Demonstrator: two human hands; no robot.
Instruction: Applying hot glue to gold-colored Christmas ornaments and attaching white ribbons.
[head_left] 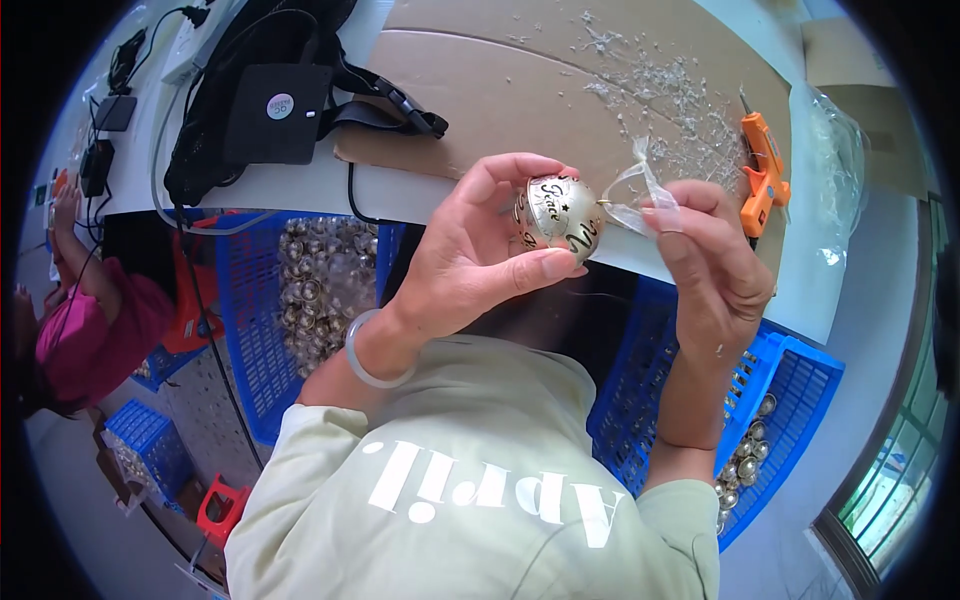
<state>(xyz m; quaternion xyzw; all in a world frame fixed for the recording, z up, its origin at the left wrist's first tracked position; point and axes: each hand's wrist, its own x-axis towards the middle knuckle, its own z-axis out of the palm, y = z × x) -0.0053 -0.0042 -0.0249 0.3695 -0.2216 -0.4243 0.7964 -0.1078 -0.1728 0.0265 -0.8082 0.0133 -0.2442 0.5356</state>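
Observation:
A round champagne-gold Christmas bauble (558,215) with dark lettering and a small star is held up over the near edge of the table. My left hand (470,235) is closed around it, thumb along the underside and fingers behind the top. From the bauble's cap, on its right side, runs a sheer white ribbon (640,190) tied in a loop. My right hand (715,250) pinches this ribbon between thumb and forefinger, just right of the bauble. The ribbon's tail end sticks up above the fingers.
Brown cardboard (470,80) covers the table, strewn with whitish scraps (670,100). An orange glue gun (763,175) lies at the right. A black device (278,115) with straps sits left. Blue baskets (255,330) of baubles flank me. Another person's pink sleeve (130,310) shows far left.

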